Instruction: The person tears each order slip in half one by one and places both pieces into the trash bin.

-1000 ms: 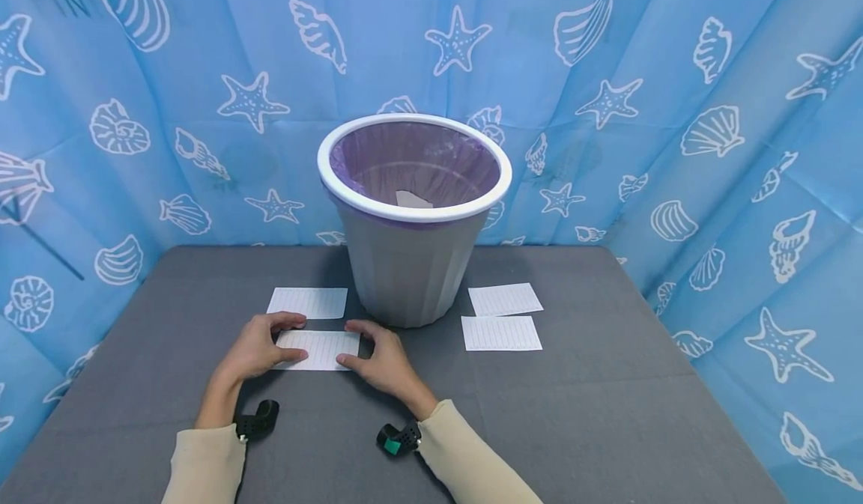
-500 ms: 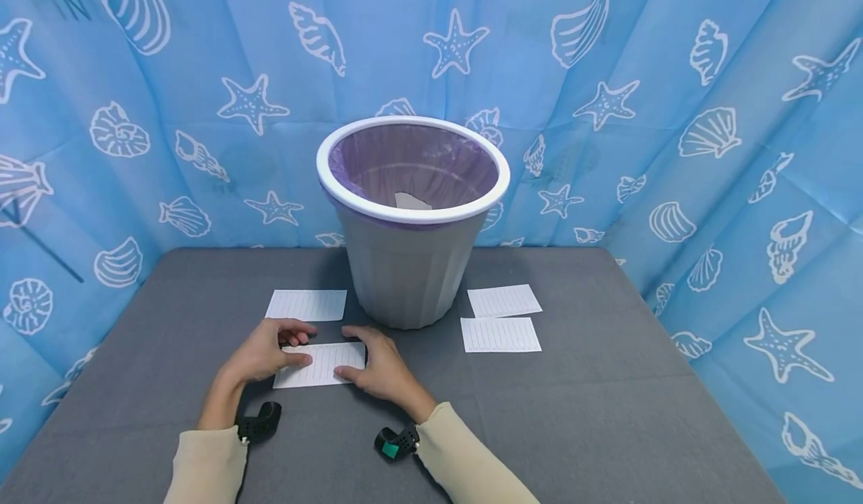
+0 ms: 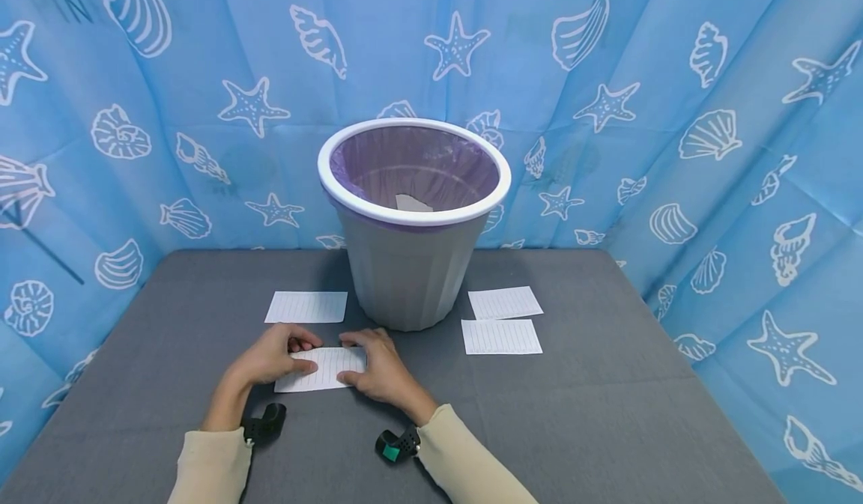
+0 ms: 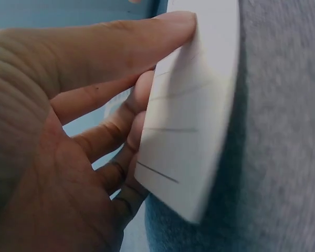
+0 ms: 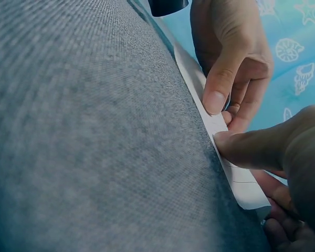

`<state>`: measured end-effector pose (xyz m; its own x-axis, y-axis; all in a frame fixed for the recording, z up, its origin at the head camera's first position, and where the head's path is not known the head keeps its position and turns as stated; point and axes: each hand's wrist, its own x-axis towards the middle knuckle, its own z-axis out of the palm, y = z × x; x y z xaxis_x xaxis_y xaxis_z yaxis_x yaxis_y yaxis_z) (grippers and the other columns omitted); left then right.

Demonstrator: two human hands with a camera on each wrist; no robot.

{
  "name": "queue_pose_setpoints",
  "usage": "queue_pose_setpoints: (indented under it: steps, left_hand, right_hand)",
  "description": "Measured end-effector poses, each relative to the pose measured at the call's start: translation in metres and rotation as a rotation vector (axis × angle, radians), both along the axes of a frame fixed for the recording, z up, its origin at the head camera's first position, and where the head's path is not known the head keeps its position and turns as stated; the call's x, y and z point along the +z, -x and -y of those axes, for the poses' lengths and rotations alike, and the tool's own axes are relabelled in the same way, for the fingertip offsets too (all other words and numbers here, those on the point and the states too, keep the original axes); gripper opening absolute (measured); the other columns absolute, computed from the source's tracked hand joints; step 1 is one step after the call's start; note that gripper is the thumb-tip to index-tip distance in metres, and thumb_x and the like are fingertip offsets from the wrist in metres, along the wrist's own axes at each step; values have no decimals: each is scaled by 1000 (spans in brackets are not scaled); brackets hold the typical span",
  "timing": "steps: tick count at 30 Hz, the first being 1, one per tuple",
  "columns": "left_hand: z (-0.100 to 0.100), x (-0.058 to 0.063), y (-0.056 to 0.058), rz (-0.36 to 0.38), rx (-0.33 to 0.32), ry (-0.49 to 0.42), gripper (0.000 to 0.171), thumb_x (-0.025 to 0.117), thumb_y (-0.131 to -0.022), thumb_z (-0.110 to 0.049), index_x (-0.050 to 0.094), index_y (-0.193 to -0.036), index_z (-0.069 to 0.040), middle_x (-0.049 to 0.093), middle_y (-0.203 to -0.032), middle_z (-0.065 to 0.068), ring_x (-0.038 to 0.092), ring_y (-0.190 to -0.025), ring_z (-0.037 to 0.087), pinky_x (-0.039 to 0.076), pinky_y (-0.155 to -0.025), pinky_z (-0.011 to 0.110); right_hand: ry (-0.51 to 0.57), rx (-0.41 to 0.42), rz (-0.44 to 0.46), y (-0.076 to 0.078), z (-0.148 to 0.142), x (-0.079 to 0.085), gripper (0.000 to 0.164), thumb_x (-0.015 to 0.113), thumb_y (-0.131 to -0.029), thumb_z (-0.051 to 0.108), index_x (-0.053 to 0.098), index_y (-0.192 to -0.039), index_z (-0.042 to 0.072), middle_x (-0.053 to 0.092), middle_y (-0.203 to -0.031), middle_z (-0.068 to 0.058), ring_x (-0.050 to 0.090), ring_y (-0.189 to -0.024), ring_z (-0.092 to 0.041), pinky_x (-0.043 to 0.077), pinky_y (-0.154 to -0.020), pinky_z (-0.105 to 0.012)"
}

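A white lined paper card [image 3: 328, 371] is stretched between both hands, low over the grey table. My left hand [image 3: 271, 357] pinches its left part, thumb on the lined face and fingers behind, as the left wrist view shows with the card [image 4: 184, 121] raised off the cloth. At the right end my right hand [image 3: 386, 368] grips the same card, its thumb [image 5: 241, 149] pressing the lined face. The two thumbs are close together along the card in the right wrist view. Some fingertips are hidden behind the card.
Behind the hands stands a grey bin [image 3: 411, 272] with a purple liner and a white paper piece [image 3: 411, 203] inside. One lined card [image 3: 306, 307] lies left of it; two more cards [image 3: 502, 337] lie right. A blue shell-print curtain [image 3: 256, 40] hangs behind the table.
The held card has come toward me, away from the card behind it, and is slightly tilted. My left hand has shifted right, nearer the right hand.
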<state>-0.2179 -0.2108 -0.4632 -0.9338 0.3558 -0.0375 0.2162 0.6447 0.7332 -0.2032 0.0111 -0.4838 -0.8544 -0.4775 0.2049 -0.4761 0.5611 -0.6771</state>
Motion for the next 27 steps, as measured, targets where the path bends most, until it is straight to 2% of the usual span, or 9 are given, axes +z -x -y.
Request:
queue_pose_setpoints:
  steps: [6,9,14,17,22,27]
  left_hand:
    - [-4,3,-2,5,15,1,22,80,-71,-4,67,-89,-6,59,-79,2,52,-71,17,45,-64,30]
    - [-6,3,-2,5,-5,-29,13,75,-76,-3,66,-86,-6,59,-77,2,53,-70,17,45,-63,31]
    - [-6,3,-1,-7,-66,-75,5,71,-81,-7,68,-85,-7,62,-78,0,55,-72,17,47,-65,32]
    - [-6,3,-1,-19,-75,-95,4,72,-82,-10,69,-84,-9,64,-81,-1,57,-76,17,47,-69,33]
    - [-7,9,0,3,-56,-183,7,71,-84,-19,70,-86,-12,66,-86,1,58,-81,22,47,-71,33]
    - [-10,24,-4,4,-28,-262,16,70,-85,-23,71,-93,-11,65,-93,5,56,-85,25,48,-71,33]
  right_hand:
    - [24,-4,-10,-1,0,0,53,80,-75,19,59,-124,16,57,-109,3,44,-104,-12,37,-90,-30]
    - [33,-16,-15,-2,0,-1,52,80,-74,19,61,-122,17,54,-105,4,43,-100,-10,37,-87,-28]
    - [70,-32,-4,-2,0,-1,38,79,-75,17,67,-111,17,51,-99,5,45,-93,-9,37,-81,-25]
    - [103,-45,-2,-1,-2,1,25,77,-77,14,70,-101,16,52,-93,6,48,-87,-6,40,-77,-21]
    - [170,-40,-1,0,-8,15,11,72,-83,13,68,-93,16,60,-89,8,54,-84,-3,46,-75,-22]
    - [213,-21,-22,1,-16,38,6,67,-88,20,69,-93,18,65,-90,10,56,-82,-4,46,-73,-23]
